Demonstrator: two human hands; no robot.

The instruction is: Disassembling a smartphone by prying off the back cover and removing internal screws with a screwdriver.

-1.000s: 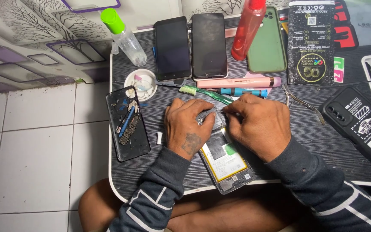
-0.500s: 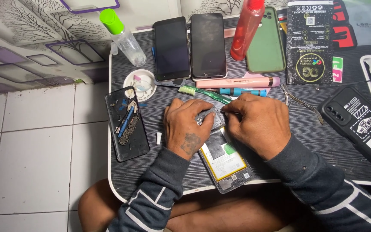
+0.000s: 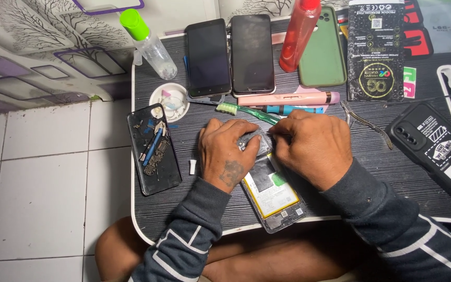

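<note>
The left hand (image 3: 229,154) and right hand (image 3: 311,146) cover the top end of the opened phone (image 3: 275,196), hiding what the fingertips grip there. The red bottle (image 3: 299,34) is cut off by the top edge. The black phone case (image 3: 439,151) runs off the right edge. Small parts in the white dish (image 3: 168,100) are too tiny to identify.

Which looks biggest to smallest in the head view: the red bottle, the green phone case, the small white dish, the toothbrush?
1. Green phone case
2. Red bottle, top cut off by the frame, so unsure
3. Toothbrush, long but thin, partly hidden by the right hand
4. Small white dish
</note>
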